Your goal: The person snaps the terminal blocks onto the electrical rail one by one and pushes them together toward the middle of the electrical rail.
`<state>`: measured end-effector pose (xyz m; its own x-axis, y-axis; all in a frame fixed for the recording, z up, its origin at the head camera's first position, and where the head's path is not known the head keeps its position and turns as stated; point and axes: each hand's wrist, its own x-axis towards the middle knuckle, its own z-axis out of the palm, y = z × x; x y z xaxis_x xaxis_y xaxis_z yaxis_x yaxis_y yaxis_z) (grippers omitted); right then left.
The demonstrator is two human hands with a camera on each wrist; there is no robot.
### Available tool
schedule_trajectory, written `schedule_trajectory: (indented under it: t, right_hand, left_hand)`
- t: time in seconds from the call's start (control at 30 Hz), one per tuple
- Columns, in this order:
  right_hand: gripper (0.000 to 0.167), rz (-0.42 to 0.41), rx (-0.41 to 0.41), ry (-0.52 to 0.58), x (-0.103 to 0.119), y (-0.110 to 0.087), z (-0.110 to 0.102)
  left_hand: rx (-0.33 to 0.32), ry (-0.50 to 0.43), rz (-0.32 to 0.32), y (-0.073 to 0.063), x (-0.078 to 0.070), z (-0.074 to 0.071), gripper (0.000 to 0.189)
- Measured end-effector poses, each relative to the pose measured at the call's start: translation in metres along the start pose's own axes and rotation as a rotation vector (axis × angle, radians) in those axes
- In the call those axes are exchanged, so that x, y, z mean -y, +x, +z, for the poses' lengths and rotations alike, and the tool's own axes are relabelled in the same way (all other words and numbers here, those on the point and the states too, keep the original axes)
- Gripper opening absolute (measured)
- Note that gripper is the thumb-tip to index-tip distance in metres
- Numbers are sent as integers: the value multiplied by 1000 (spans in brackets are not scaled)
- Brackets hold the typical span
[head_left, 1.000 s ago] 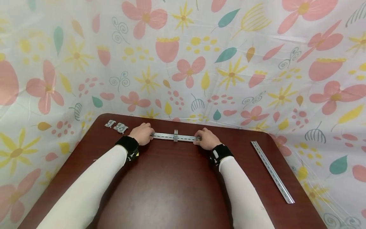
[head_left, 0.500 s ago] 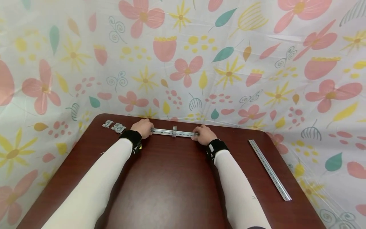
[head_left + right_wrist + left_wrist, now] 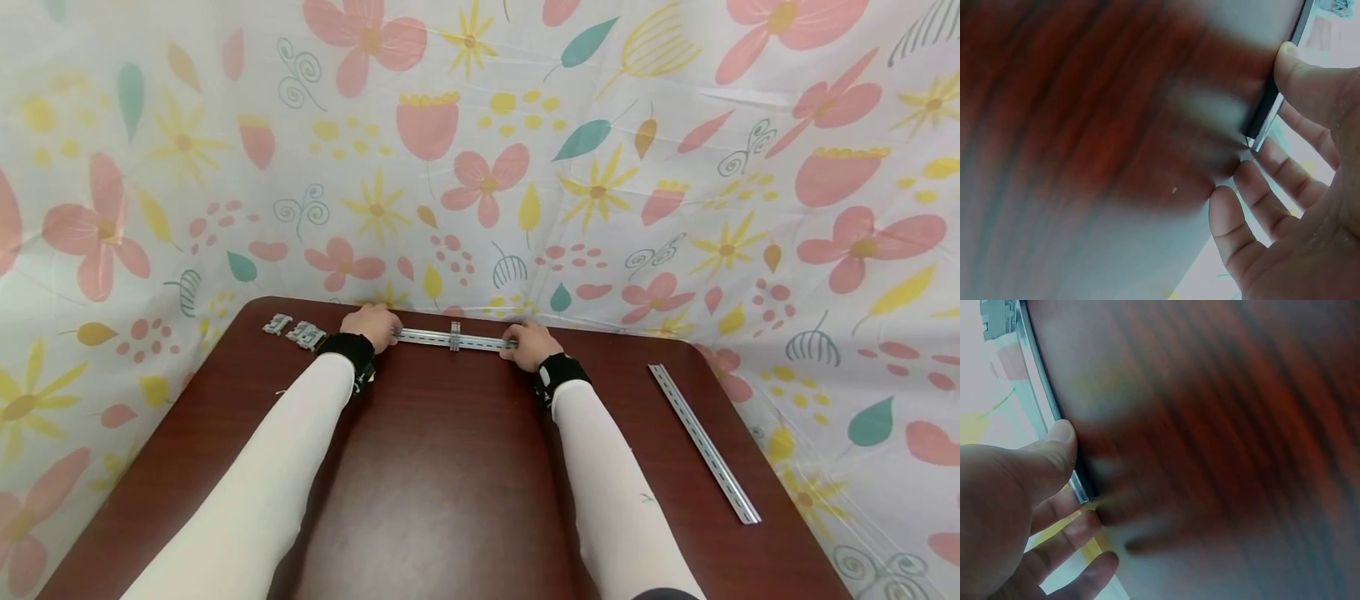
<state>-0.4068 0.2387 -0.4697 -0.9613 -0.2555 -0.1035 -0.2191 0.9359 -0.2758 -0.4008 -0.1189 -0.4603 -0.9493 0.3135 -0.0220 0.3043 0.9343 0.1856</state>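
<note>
A short slotted metal DIN rail (image 3: 483,342) lies crosswise near the table's back edge. Around its middle sits a grey clip-like fitting (image 3: 455,336), part of which also shows as a grey block (image 3: 999,320) in the left wrist view. My left hand (image 3: 372,327) pinches the rail's left end, thumb (image 3: 1060,436) on the near edge and fingers behind. At the right end my right hand (image 3: 534,346) grips likewise, its thumb (image 3: 1290,59) on the near edge; its other fingers spread below the rail tip.
A longer slotted DIN rail (image 3: 705,446) lies slanted on the right side of the brown table (image 3: 442,467). Small grey fittings (image 3: 306,335) sit at the back left, beside my left hand. A flower-print curtain (image 3: 480,167) hangs right behind the table.
Both hands have pushed the short rail a little farther back, toward the curtain, keeping their grip on its ends. The head view has shifted slightly.
</note>
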Motion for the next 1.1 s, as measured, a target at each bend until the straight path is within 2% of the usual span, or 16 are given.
schedule_trajectory:
  t: [0.2, 0.4, 0.63, 0.83, 0.93, 1.1]
  right_hand:
    - [38, 23, -6, 2, -3, 6, 3]
    - [39, 51, -5, 14, -2, 7, 3]
    - [42, 82, -23, 12, -2, 10, 8]
    - [62, 114, -27, 31, -4, 10, 14]
    - [72, 122, -38, 32, -6, 7, 15]
    - [74, 111, -60, 21, -9, -1, 14]
  left_hand:
    - [-9, -15, -15, 9, 3, 5, 32]
    - [-5, -55, -50, 6, 0, 2, 30]
    - [-2, -50, -75, 6, 1, 4, 36]
    - [9, -40, -84, 3, 4, 8, 38]
    - [22, -40, -83, 3, 4, 9, 46]
    - [31, -65, -93, 5, 2, 12, 65]
